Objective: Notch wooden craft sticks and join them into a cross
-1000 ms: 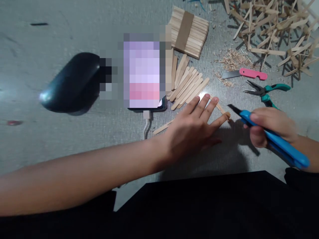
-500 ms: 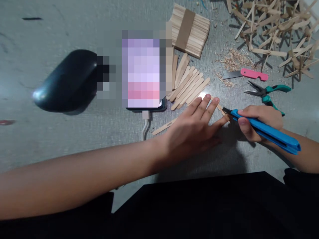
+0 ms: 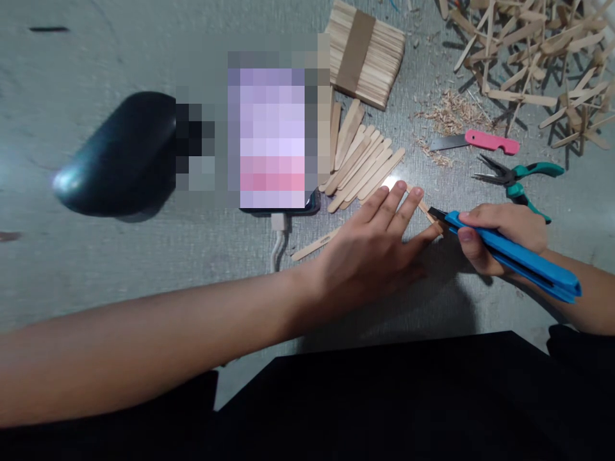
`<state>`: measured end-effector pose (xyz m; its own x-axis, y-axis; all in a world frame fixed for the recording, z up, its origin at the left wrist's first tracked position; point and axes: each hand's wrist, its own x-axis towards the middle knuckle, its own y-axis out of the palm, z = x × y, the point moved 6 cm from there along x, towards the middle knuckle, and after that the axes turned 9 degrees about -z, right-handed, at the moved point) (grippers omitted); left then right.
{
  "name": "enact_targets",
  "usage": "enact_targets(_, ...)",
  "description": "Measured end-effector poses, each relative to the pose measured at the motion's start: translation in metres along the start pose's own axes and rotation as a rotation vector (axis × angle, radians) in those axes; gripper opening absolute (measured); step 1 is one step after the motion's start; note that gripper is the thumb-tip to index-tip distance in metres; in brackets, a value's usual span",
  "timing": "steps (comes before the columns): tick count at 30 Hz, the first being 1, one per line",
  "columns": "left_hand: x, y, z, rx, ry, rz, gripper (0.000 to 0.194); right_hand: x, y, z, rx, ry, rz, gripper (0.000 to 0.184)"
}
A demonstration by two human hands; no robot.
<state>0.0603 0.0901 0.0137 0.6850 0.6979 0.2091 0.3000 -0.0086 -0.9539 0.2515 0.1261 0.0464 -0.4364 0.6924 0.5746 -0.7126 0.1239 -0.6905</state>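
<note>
My left hand [image 3: 369, 246] lies flat with its fingers spread, pressing a wooden craft stick [image 3: 421, 206] against the table. Part of that stick is hidden beneath the fingers. My right hand [image 3: 504, 234] is closed round a blue utility knife [image 3: 523, 259], thumb along its handle. The knife's dark tip touches or nearly touches the stick, right beside the left forefinger. Another craft stick [image 3: 312, 246] with a small slot pokes out from behind the left wrist. Loose craft sticks [image 3: 368, 166] lie fanned out just beyond my left fingertips.
A banded bundle of sticks [image 3: 389, 57] lies at the back. A pink folding knife [image 3: 492, 141], green-handled pliers [image 3: 516, 173] and wood shavings [image 3: 454, 112] are on the right, below a heap of joined sticks [image 3: 528, 57]. On the left are a blurred phone with a white cable [image 3: 278, 237] and a dark glossy object [image 3: 120, 153].
The view has shifted slightly, so the things on the left sit a little further left. Both hands, the utility knife and the craft stick hold almost the same position.
</note>
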Motion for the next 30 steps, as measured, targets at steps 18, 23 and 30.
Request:
enact_targets(18, -0.001, 0.0, 0.0, 0.017, -0.017, 0.035, 0.086, 0.006, -0.005, -0.003, 0.129, 0.177, -0.07, 0.007)
enact_targets(23, -0.001, 0.002, 0.0, 0.033, -0.015, 0.047, 0.087, 0.006, -0.005, -0.003, 0.119, 0.174, -0.054, 0.004)
enact_targets(30, -0.001, 0.001, 0.0, 0.023, -0.009, 0.06, 0.086, 0.007, -0.005, -0.001, 0.101, 0.099, -0.094, 0.005)
